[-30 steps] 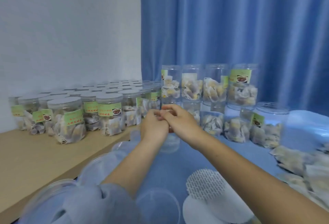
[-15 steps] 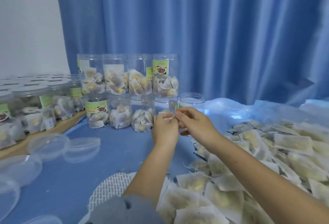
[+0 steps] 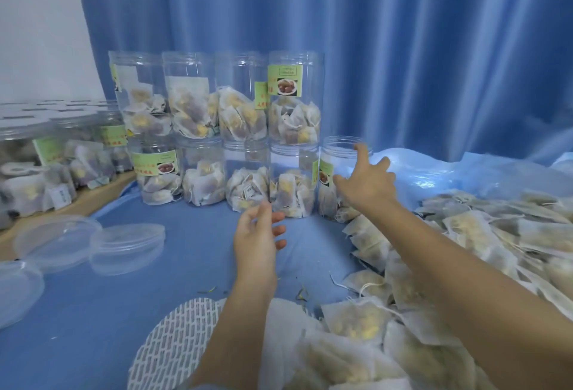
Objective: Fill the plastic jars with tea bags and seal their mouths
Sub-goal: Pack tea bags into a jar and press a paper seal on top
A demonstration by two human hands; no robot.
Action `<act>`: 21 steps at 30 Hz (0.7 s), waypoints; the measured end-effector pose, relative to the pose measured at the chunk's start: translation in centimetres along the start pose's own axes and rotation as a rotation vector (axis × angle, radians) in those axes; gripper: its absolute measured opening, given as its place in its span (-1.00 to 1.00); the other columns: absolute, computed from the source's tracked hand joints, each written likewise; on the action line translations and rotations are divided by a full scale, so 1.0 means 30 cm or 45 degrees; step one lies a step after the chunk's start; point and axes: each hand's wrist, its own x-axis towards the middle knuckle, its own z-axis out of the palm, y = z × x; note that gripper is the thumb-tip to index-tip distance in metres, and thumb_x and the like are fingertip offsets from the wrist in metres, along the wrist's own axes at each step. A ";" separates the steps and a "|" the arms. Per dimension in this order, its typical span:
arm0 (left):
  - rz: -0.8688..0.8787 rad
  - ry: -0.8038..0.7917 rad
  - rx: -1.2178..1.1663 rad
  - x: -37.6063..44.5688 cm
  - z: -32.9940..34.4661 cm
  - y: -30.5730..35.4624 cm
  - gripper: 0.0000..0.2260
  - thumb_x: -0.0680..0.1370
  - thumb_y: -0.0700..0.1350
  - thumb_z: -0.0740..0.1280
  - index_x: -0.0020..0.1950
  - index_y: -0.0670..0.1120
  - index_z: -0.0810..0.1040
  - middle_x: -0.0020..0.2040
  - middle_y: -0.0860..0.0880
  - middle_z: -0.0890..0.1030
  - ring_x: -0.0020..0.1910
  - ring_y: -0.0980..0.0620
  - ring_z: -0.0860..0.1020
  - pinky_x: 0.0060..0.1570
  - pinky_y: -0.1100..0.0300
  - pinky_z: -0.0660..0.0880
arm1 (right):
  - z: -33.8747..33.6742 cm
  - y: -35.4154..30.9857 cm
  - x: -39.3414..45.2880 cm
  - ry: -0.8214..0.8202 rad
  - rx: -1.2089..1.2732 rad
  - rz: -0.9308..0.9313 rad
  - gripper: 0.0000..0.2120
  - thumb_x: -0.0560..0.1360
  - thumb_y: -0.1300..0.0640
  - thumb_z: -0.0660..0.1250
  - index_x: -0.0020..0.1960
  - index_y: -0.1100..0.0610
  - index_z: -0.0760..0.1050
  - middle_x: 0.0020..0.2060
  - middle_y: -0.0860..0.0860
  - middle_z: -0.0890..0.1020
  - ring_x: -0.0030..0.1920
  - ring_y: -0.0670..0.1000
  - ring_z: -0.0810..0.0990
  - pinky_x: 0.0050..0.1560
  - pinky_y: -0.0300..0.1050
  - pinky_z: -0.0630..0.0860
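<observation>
Clear plastic jars holding tea bags stand two high at the back of the blue sheet; the top right jar bears a green label. An open jar stands alone at the right end of the lower row. My right hand is spread right beside that jar, fingers straight and holding nothing that I can see. My left hand hovers over the sheet in front of the lower row, fingers relaxed and empty. A large heap of loose tea bags lies to the right.
Clear round lids lie on the blue sheet at the left. Lidded filled jars crowd a wooden shelf at the far left. A white patterned seal disc lies near my left forearm. A blue curtain hangs behind.
My hands were together, pinching something small in front of the jars. They have come apart: the right hand has spread out beside the open jar and the left has dropped lower. The view moved right.
</observation>
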 end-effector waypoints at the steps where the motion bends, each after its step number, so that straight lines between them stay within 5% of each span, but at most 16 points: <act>1: 0.001 -0.009 -0.002 -0.001 0.003 -0.002 -0.85 0.60 -0.08 0.24 0.07 -0.13 0.49 -0.21 0.01 0.58 -0.31 0.10 0.49 -0.38 0.29 0.45 | 0.004 -0.001 0.002 0.033 0.034 0.010 -0.49 0.52 -0.04 0.24 0.40 -0.04 0.13 0.27 0.23 0.25 0.19 0.29 0.35 0.08 0.10 0.39; 5: 0.009 -0.022 -0.021 -0.008 0.009 -0.006 -0.98 0.57 -0.17 0.29 -0.06 -0.07 0.48 -0.21 0.00 0.56 -0.32 0.10 0.48 -0.34 0.26 0.46 | 0.004 0.002 -0.044 0.047 0.257 -0.046 -0.70 0.53 0.10 0.26 0.18 0.11 0.23 0.13 0.25 0.36 0.04 0.28 0.45 -0.02 0.02 0.37; 9: -0.047 -0.037 0.032 -0.017 0.013 -0.014 -0.87 0.54 -0.28 0.30 -0.07 -0.06 0.45 -0.19 -0.06 0.52 -0.32 0.09 0.49 -0.32 0.26 0.49 | -0.048 0.000 -0.119 0.010 0.172 -0.129 -0.70 0.50 0.12 0.31 0.15 0.16 0.29 0.11 0.22 0.39 0.07 0.25 0.46 -0.03 -0.03 0.39; 13: -0.045 -0.106 0.243 -0.038 0.027 -0.008 -0.71 0.48 -0.37 0.31 0.11 -0.07 0.41 0.06 -0.12 0.49 -0.12 -0.03 0.49 -0.18 0.19 0.47 | -0.103 -0.017 -0.211 -0.072 0.300 -0.215 -0.69 0.46 0.06 0.37 0.07 0.08 0.28 0.01 0.17 0.46 -0.02 0.16 0.46 -0.17 -0.14 0.26; 17: -0.033 -0.138 0.810 -0.093 0.031 0.013 -0.36 0.36 -0.17 0.47 0.38 -0.02 0.28 0.20 -0.15 0.41 0.12 -0.14 0.47 0.09 0.05 0.45 | -0.115 -0.034 -0.299 -0.143 0.463 -0.310 -0.64 0.43 0.02 0.40 0.01 0.00 0.22 -0.33 -0.01 0.41 -0.19 0.08 0.40 -0.31 -0.09 0.23; 21: -0.100 -0.091 0.872 -0.148 -0.006 0.075 -0.47 0.37 -0.10 0.44 0.31 -0.09 0.37 0.26 -0.19 0.40 0.19 -0.18 0.45 0.13 0.01 0.47 | -0.097 -0.066 -0.365 -0.146 0.482 -0.429 -0.59 0.42 -0.04 0.43 0.08 -0.02 0.24 -0.37 -0.08 0.36 -0.19 0.06 0.40 -0.25 -0.08 0.25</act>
